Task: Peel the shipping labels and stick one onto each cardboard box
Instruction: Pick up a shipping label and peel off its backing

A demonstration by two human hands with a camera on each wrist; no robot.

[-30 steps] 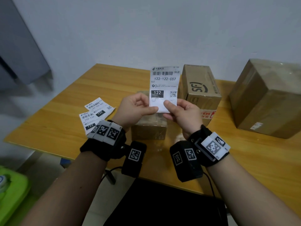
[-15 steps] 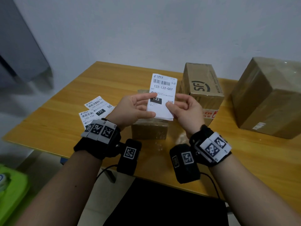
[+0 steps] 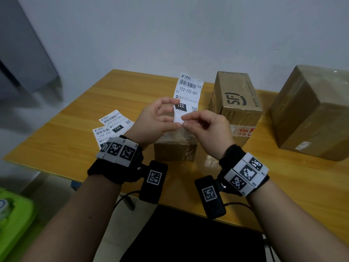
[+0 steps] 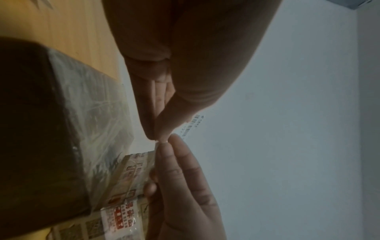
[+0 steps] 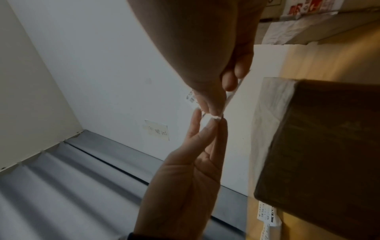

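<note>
Shipping label (image 3: 188,91) printed "122-122-C07" and "122": pinched at bottom corner by left hand (image 3: 153,121) and right hand (image 3: 209,127), held upright above small taped box (image 3: 175,148). "SF"-marked box (image 3: 236,99) just beyond.

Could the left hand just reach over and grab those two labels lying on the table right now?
Probably not yet: nothing blocks the two spare labels beside the left hand, but it is pinching the held label together with the right hand.
</note>
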